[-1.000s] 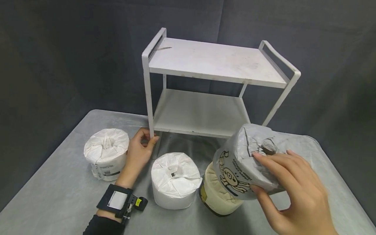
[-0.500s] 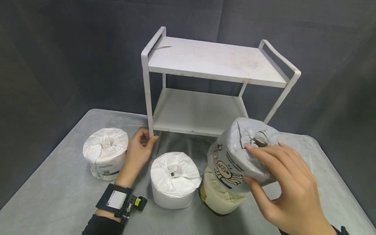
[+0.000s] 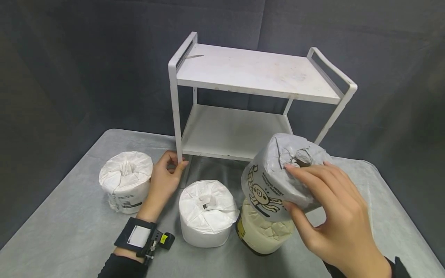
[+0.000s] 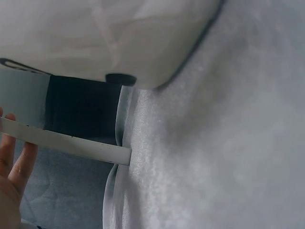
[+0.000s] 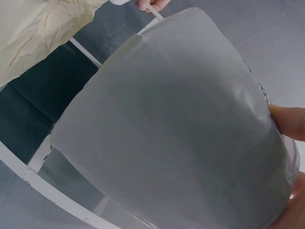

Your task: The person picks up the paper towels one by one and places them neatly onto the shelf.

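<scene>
My left hand [image 3: 165,179] grips the foot of the front left leg [image 3: 175,119] of a white two-tier shelf rack [image 3: 250,71]; in the left wrist view its fingertips show around that leg [image 4: 71,144]. My right hand [image 3: 338,212] holds a grey paper-wrapped toilet roll [image 3: 267,179], printed with a cartoon figure. Thumb and fingers span its side and crumpled top. Tilted, it overlaps a cream-wrapped roll [image 3: 261,237] on the table in the head view. In the right wrist view the grey roll [image 5: 176,119] fills the middle.
A white wrapped roll [image 3: 208,208] stands in front of the rack. Another white roll [image 3: 126,179] is left of my left wrist. Both tiers, including the lower shelf [image 3: 236,129], lie behind the held roll. A grey cloth covers the table [image 3: 69,224]; dark fabric [image 3: 104,69] hangs behind.
My right hand has carried the grey toilet roll left and a little upward, toward the lower shelf. The left hand stays at the rack's leg.
</scene>
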### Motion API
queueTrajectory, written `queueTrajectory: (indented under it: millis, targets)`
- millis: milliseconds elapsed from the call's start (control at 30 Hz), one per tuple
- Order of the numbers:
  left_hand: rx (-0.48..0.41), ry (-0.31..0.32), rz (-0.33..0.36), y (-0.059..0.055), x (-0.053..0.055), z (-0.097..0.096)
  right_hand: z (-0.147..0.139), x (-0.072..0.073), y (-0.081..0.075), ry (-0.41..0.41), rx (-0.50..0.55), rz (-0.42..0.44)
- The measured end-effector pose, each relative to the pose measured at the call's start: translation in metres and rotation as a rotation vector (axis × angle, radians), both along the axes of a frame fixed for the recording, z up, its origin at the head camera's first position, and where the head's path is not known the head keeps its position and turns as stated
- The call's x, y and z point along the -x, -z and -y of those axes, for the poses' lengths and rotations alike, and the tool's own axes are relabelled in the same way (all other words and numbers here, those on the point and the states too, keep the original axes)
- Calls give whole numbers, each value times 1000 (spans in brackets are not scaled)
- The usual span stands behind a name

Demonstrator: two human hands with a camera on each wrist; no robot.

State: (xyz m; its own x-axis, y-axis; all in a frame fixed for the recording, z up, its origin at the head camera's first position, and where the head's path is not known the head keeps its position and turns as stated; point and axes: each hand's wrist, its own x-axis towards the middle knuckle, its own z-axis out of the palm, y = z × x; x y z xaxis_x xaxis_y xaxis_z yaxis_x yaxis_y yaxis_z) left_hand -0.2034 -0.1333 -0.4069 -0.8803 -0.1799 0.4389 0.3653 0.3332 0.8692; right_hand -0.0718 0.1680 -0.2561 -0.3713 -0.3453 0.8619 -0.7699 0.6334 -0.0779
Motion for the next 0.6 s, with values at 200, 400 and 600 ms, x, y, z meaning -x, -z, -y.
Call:
queueTrajectory:
  millis: [200,400,600]
  targets:
    - [2,3,-2,0,0,0,0,2,-1,29,-14,9]
    - [9,-1,-6,0,0,0,1,5,-3,40,-8,-3]
    - [10,-4,4,-1,-1,0,2,8,-4,47,-3,-4]
